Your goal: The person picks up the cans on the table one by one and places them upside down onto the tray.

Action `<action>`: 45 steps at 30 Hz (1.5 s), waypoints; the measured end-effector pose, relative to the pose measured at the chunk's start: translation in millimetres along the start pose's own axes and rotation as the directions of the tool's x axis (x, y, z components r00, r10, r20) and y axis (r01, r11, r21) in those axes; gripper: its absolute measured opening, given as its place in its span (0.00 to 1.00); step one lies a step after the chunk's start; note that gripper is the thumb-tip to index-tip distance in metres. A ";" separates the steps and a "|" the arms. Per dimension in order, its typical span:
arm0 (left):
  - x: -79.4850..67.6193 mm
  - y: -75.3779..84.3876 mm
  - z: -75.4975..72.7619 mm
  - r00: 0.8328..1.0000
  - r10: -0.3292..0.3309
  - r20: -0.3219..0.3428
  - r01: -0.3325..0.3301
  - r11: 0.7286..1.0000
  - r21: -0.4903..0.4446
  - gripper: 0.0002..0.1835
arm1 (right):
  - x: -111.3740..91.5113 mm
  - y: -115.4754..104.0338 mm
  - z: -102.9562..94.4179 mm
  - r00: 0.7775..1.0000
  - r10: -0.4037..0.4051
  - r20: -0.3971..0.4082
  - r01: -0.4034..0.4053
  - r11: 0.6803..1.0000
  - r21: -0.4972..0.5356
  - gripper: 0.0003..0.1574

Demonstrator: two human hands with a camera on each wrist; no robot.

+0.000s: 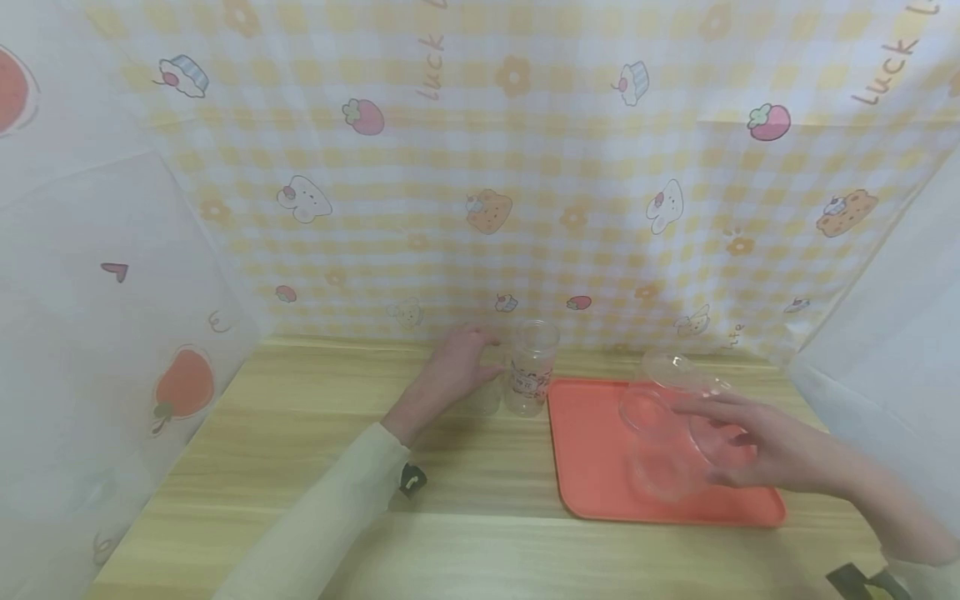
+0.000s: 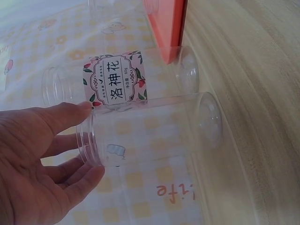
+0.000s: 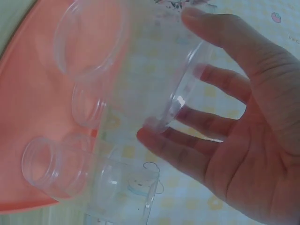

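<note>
Pale sleeve (image 1: 315, 517) near left; left hand (image 1: 450, 367) pinches plain jar (image 2: 140, 136) by its rim, beside labelled jar (image 2: 115, 79); right hand (image 1: 780, 442) grips clear jar (image 3: 145, 61) above right-side tray (image 1: 600, 500). Risk: sideways nudge could topple labelled jar.

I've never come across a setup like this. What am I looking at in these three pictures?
No robot here, just a person working bare-handed. The wide picture is from a head camera, the others from one on each wrist. On the table are an orange-red tray and, beside it, a labelled clear jar. The left hand grips the rim of an unlabelled jar; the right hand holds another jar over the tray. More clear jars by the tray are hard to count.
</note>
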State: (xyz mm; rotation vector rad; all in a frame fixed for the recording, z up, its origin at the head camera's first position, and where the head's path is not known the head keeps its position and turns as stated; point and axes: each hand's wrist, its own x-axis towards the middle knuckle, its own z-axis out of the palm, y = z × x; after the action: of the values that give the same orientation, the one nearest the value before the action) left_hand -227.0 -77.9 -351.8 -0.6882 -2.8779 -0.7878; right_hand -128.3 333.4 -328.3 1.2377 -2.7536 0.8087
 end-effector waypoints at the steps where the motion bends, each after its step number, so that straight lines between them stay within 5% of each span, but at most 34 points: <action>1: 0.1 0.1 -0.1 1.000 0.001 0.000 -0.001 1.000 0.001 0.25 | -0.4 0.3 -0.2 1.000 0.006 -0.003 -0.006 1.000 -0.029 0.47; 8: 0.3 1.1 0.5 1.000 -0.003 0.006 0.003 1.000 0.011 0.25 | -3.4 4.5 -1.0 0.996 0.087 -0.003 -0.086 0.971 -0.224 0.48; 14: 0.2 2.5 -0.6 1.000 -0.008 0.014 0.008 1.000 0.011 0.25 | -3.1 6.9 -1.0 0.992 0.126 0.024 -0.114 0.952 -0.286 0.49; 45: 5.1 3.6 -0.5 0.998 -0.032 0.045 0.030 0.999 0.027 0.25 | 1.1 7.8 13.4 0.975 0.213 0.065 -0.190 0.948 -0.255 0.51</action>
State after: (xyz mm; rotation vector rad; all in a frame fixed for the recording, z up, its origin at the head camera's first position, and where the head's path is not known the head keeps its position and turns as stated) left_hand -230.0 -73.4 -348.7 -0.6688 -2.9407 -0.7464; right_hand -132.0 330.7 -343.2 0.9837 -2.9763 0.4042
